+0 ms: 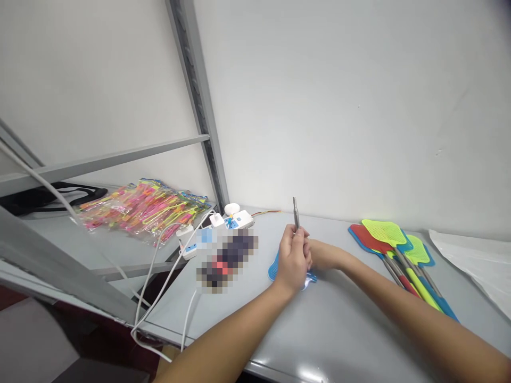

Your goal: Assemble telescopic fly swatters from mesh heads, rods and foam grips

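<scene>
My left hand point(293, 259) is closed around a slim telescopic metal rod point(296, 213), whose stepped tip points up above the fist. Pressed up behind it from the right is my right hand point(324, 255); its fingers are mostly hidden, so what they hold does not show. Below both hands a blue plastic piece point(273, 270) shows at either side of the left wrist, its middle covered. To the right, several fly swatters point(385, 234) lie in a pile, with yellow, red and blue mesh heads, silver shafts and coloured grips.
Left of my hands is a blurred-out object point(227, 260), beside a white power strip point(243, 219) with plugs and trailing white cables point(154, 260). Bagged colourful items point(143, 210) cover part of the left shelf. A grey metal post point(203, 106) rises behind. White sheeting point(475, 260) lies far right.
</scene>
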Demonstrator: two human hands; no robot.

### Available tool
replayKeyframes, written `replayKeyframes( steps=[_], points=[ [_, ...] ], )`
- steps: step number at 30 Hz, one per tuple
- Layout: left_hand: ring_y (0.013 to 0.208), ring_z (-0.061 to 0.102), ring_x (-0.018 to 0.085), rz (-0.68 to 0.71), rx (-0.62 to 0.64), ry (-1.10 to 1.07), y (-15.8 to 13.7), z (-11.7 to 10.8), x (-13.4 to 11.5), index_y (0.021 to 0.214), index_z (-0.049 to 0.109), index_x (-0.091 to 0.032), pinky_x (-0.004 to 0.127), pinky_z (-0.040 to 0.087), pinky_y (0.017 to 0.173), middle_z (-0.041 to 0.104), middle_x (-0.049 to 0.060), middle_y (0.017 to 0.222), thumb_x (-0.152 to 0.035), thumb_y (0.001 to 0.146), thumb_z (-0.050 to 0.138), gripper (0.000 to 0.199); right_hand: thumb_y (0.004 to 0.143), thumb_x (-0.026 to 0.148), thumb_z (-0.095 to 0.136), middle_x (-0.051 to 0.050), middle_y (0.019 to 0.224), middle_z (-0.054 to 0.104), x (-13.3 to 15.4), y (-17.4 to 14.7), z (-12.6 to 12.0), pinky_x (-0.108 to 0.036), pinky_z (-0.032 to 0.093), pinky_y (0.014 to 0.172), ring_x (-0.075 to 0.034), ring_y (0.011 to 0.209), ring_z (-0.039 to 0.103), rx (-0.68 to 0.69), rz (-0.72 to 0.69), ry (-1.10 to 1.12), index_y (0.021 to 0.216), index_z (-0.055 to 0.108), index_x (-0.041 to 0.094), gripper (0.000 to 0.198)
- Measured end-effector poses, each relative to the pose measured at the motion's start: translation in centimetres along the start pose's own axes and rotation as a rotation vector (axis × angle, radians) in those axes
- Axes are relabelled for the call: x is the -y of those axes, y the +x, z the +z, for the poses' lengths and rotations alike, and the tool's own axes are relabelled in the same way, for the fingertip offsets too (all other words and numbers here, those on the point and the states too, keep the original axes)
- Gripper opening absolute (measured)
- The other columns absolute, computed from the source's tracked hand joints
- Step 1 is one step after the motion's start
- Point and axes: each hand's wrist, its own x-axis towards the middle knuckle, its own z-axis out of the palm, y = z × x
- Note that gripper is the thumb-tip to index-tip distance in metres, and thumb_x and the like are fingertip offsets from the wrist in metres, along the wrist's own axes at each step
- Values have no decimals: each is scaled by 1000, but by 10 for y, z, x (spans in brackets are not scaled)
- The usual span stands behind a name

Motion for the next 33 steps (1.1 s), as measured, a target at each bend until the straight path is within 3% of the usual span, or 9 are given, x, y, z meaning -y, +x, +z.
replayKeyframes(
  steps=[2,4,6,9,12,17,20,25,33],
  points=[
    [36,29,4,-35,47,-2,-3,2,2,85,42,-22,17,26,37,37,-10,58,-51,92,46,30,76,31,74,-2,67,65,4,-11,-20,-29,49,56,-16,59,58,-5,89,-3,69,64,16,19],
    [36,28,4,-98,110,15,-8,4,4,83,41,-22,18,27,37,37,-10,57,-50,93,45,30,81,36,67,1,60,58,9,-27,-42,-25,42,49,-12,52,52,-96,157,13,68,59,16,25],
    [38,27,5,-194,194,71,-12,7,6,82,40,-22,18,25,38,37,-10,57,-49,94,42,30,85,40,61,5,54,47,18,-44,-63,-22,32,42,-8,45,40,-314,182,128,67,49,19,29],
    [42,28,5,-310,308,231,-18,9,11,79,41,-21,19,24,42,37,-9,58,-48,95,41,31,79,37,68,10,50,28,33,-68,-83,-22,21,39,-5,41,23,-661,131,497,63,34,23,40],
    [49,32,6,-324,385,409,-21,10,18,75,41,-20,20,25,47,39,-7,60,-47,95,43,34,74,31,72,10,51,25,43,-86,-87,-22,19,38,-5,42,21,-862,23,694,61,30,24,44],
    [57,35,9,-343,472,581,-22,10,29,76,46,-19,23,27,53,41,-6,61,-48,95,44,34,74,35,71,9,55,33,34,-97,-72,-21,30,41,-6,45,28,-1106,-67,654,63,34,23,41],
    [55,34,10,-376,505,563,-22,11,31,80,48,-19,23,27,53,40,-7,57,-47,96,41,33,76,41,69,8,57,38,19,-98,-63,-22,36,45,-8,48,34,-1134,-9,566,65,39,22,38],
    [53,29,10,-437,499,567,-21,11,32,86,52,-19,23,25,51,35,-8,55,-46,98,36,33,75,46,68,7,61,43,5,-98,-55,-22,32,44,-9,50,38,-1102,21,538,71,45,22,34],
    [54,27,9,-527,457,524,-23,8,34,85,52,-20,21,21,48,34,-7,60,-46,98,37,33,82,41,65,8,60,29,9,-97,-47,-22,24,44,-8,50,24,-1027,-22,742,69,33,24,39]
  ],
)
